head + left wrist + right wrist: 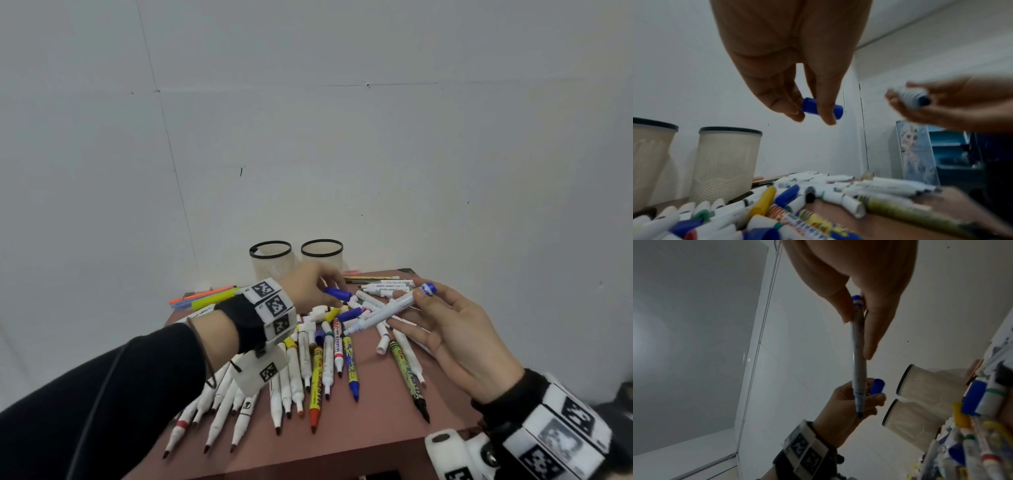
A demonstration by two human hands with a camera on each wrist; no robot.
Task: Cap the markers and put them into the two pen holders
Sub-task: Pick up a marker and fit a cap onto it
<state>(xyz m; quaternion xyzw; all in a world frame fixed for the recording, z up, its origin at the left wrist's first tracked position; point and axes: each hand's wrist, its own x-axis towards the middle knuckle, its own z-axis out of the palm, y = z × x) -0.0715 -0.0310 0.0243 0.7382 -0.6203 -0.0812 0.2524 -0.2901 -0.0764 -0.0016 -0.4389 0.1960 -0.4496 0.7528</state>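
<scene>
My left hand pinches a loose blue cap between thumb and fingers, above the pile of markers. My right hand holds an uncapped white marker with a blue end, its bare tip pointing left toward the cap. A short gap separates cap and tip. Two cream mesh pen holders with black rims stand at the table's far edge, behind my left hand. Many uncapped markers and loose caps lie spread over the brown table.
Orange, blue and yellow highlighters lie at the table's far left. More white markers lie at the far right. A white wall rises right behind the holders. A blue-pictured box stands off to the right.
</scene>
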